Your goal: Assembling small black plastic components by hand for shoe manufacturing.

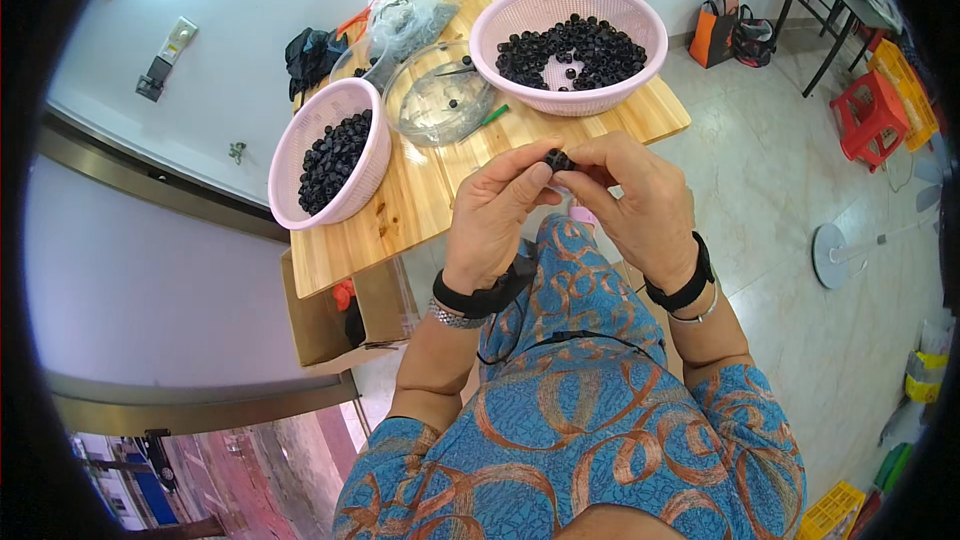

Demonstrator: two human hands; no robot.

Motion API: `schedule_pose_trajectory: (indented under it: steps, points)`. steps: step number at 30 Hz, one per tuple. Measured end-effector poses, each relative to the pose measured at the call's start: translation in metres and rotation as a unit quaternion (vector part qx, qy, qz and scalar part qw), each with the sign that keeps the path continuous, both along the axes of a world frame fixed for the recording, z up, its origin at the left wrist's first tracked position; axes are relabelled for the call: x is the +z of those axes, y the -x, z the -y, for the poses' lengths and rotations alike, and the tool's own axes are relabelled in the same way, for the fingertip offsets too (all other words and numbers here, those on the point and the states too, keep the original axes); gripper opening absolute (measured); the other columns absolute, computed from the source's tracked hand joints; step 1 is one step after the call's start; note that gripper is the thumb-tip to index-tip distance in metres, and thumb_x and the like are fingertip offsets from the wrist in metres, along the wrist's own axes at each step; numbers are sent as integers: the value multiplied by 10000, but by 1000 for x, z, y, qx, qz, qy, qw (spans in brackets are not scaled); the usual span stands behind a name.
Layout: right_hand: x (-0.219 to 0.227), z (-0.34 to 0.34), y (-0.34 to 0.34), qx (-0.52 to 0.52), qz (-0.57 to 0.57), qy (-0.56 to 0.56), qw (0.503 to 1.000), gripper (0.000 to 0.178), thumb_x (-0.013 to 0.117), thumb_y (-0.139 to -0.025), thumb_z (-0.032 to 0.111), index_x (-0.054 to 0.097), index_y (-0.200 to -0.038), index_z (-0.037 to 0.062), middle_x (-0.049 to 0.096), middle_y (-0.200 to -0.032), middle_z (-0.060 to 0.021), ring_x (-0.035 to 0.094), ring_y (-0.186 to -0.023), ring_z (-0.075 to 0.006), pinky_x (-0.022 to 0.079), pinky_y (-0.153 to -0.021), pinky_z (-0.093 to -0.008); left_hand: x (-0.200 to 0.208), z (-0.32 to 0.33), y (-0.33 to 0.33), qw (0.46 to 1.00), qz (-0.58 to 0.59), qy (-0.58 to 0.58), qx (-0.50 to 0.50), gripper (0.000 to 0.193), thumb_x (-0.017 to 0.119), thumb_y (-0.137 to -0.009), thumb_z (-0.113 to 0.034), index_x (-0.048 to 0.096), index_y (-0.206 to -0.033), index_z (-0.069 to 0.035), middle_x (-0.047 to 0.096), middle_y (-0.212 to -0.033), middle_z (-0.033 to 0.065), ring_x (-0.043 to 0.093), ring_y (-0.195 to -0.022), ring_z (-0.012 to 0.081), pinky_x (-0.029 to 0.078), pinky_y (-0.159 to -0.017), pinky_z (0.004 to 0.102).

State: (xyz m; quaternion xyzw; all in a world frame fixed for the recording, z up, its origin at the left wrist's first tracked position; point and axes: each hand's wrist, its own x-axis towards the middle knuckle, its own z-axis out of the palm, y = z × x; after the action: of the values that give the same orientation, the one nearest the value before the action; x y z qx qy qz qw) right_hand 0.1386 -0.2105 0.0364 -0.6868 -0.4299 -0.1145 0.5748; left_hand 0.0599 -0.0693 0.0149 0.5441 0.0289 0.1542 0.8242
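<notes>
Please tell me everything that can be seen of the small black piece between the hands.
The piece is chunky and black, perhaps plastic, with small glints; finer detail is too small to tell. The left hand and right hand pinch it from either side, holding it up; the table shows behind it.

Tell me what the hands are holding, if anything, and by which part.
A small black piece: left hand grips its left side, right hand its right side.

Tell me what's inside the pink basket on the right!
Lots of small black pieces lie in the pink basket, mostly around a bare patch of its bottom. Any pieces buried under the top ones are covered, so I can't see those.
</notes>
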Motion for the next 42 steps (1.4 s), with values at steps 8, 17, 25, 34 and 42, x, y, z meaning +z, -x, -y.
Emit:
schedule_pose_trajectory:
  steps: [8,17,25,34,42]
  points:
    - [-2,4,-3,18,18,-11,1000,159,691,-706,70,572,-801,24,579,-725,-104,592,-641,-261,467,-541,-317,1,6,2,998,0,59,14,271,566,-863,-56,564,-1125,17,626,-989,85,595,-819,113,497,-717,227]
    - [8,13,-3,32,117,91,988,159,672,-709,81,528,-756,33,527,-687,-101,563,-618,-291,442,-516,-353,13,-6,8,986,-29,-165,-15,248,590,-836,-24,599,-1080,21,634,-939,67,581,-801,101,478,-722,218]
    - [6,8,0,32,97,47,994,135,655,-726,55,554,-810,22,565,-737,-110,580,-668,-297,461,-547,-343,12,-4,10,996,-39,-78,-3,258,607,-823,-23,598,-1078,19,636,-930,73,589,-794,113,484,-725,222]
    - [0,5,-4,61,51,24,997,156,643,-734,19,588,-879,3,595,-792,-124,596,-700,-282,476,-599,-331,4,-2,9,997,-18,-68,31,253,611,-818,-12,597,-1068,23,634,-919,75,589,-787,111,491,-727,225]
    - [1,3,-13,147,-72,27,986,169,674,-734,34,579,-870,-3,567,-703,-55,557,-609,-144,428,-529,-244,2,-5,13,998,-25,-57,22,259,576,-848,-32,574,-1097,35,634,-965,106,608,-819,143,504,-747,256]
